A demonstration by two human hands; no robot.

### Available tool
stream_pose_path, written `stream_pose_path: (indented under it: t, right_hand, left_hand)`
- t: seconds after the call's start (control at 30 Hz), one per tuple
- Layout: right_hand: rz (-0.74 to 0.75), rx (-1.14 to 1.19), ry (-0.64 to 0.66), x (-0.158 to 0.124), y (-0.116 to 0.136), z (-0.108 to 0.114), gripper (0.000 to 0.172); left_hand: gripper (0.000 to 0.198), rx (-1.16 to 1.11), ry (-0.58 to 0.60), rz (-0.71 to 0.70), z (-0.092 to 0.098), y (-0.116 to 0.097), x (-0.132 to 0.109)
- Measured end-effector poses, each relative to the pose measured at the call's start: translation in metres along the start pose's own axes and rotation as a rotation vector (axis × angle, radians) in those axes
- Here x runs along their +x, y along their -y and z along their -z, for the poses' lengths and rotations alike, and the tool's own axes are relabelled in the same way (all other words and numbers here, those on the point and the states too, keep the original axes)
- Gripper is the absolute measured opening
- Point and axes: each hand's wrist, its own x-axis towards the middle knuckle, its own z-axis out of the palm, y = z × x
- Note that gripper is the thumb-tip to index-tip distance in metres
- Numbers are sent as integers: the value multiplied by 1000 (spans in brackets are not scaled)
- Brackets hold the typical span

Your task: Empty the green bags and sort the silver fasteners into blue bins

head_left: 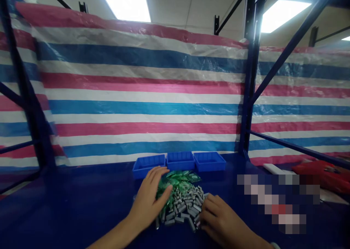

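A heap of small grey metal pieces (pixel 182 205) lies on the dark blue table (pixel 82 201), with a pile of green packets (pixel 179 181) on its far side. My left hand (pixel 149 199) lies flat with fingers stretched out, its thumb against the green packets and the left edge of the heap. My right hand (pixel 218 216) rests at the heap's right edge, fingers curled and touching the grey pieces; what they pinch, if anything, is hidden.
Three shallow blue trays (pixel 180 159) stand in a row behind the heap. A striped red, white and blue tarp (pixel 142 95) hangs behind dark blue rack posts (pixel 250 77). A red bag (pixel 322 170) and a white object (pixel 273 168) lie at the right.
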Motion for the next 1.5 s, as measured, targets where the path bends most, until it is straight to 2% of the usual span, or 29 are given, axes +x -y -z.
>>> stream_pose_path:
  t: [0.1,0.27,0.37,0.5,0.6,0.67,0.77,0.87,0.97,1.1,1.17,1.23,1.3,1.33,1.43,1.5]
  right_hand:
    - [74,-119,-28,1,-2,-4,8]
    - [-22,8,98,7,-1,16,18]
    - [-134,268,113,12,-6,30,22]
    - [-351,812,78,23,-19,32,7]
    - [-454,1171,111,43,-25,28,15]
    - [-448,1289,107,60,-25,26,19]
    - [-399,1302,4,85,-23,24,18]
    - [-363,1214,-142,98,-20,20,14]
    - [-309,1060,-221,96,-14,13,12]
    - [-145,836,-273,86,-6,5,24]
    - [-92,841,-296,82,-3,3,23]
    - [-118,946,-320,78,-1,3,22]
    - [-226,1175,-319,76,2,3,27]
    - [-303,1322,-298,75,4,3,31]
    - [-542,1702,-154,75,11,0,34]
    - [-620,1782,-58,76,14,-3,41]
  left_hand:
    - [30,-51,31,-29,-1,-15,-11]
    - [22,-94,60,-30,-5,-26,-26]
    - [21,-118,47,-51,-3,-30,-31]
    - [20,-244,40,-51,0,-37,-29]
    - [21,-388,91,84,-1,-44,-16]
    - [23,-511,112,225,-4,-47,-3]
    - [26,-719,83,400,-9,-48,17]
    - [25,-910,19,523,-13,-43,25]
    - [29,-1117,34,640,-19,-35,21]
    - [30,-1395,78,822,-27,-30,12]
    - [30,-1483,50,900,-27,-32,10]
    - [30,-1512,14,949,-23,-34,11]
    - [28,-1458,-17,885,-18,-35,12]
    - [24,-1390,-35,791,-14,-35,14]
    - [12,-1028,-122,331,-4,-35,16]
    - [20,-762,-150,17,1,-35,16]
